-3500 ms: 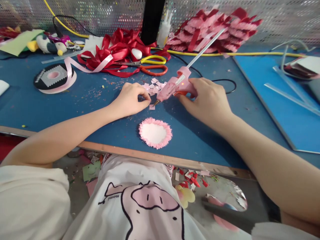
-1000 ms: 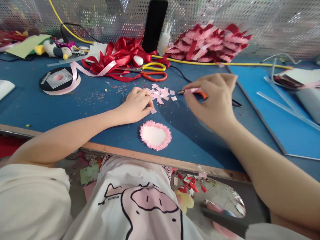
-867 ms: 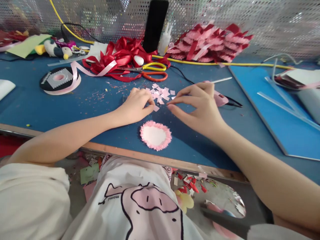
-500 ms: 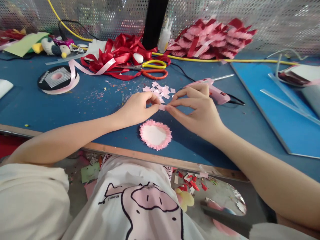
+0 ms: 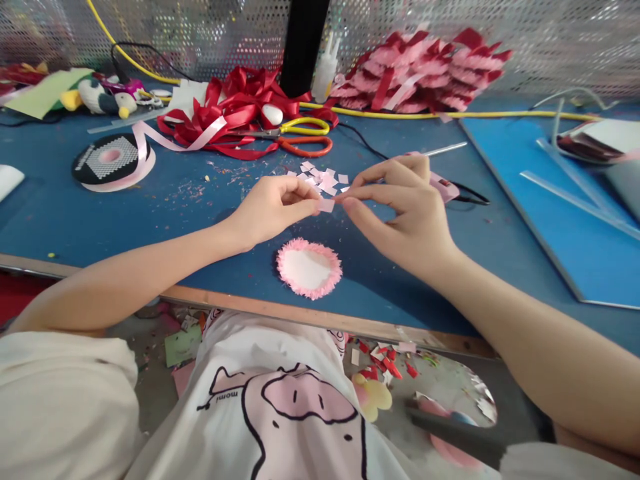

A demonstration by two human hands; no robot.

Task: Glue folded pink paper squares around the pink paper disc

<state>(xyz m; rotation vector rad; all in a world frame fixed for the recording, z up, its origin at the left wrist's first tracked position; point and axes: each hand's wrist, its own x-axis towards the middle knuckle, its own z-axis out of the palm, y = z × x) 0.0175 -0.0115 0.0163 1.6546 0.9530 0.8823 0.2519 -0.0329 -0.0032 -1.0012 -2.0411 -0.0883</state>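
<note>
A small pink ribbon piece (image 5: 327, 206) is pinched at its left end between the thumb and fingers of my left hand (image 5: 273, 207). Close to the piece's right end, my right hand (image 5: 407, 207) has its thumb and index tips slightly apart, with nothing visible between them. Just behind both hands lies a pile of cut pink ribbon squares (image 5: 325, 179). Nearer to me, a white disc (image 5: 306, 269) edged with a ruffled pink border (image 5: 333, 283) rests flat on the blue table. A pink glue gun (image 5: 443, 187) sits partly hidden behind my right hand.
Scissors (image 5: 305, 137) lie beside tangled red ribbon (image 5: 240, 113) at the back. A ribbon spool (image 5: 114, 160) is on the left. Stacked pink and red ruffled pieces (image 5: 425, 73) and a glue bottle (image 5: 325, 73) stand along the mesh. A blue board (image 5: 555, 220) covers the right side.
My right thumb and index finger have come off the ribbon piece's right end and shifted slightly right and up. The piece stays in my left hand, now showing more of its face.
</note>
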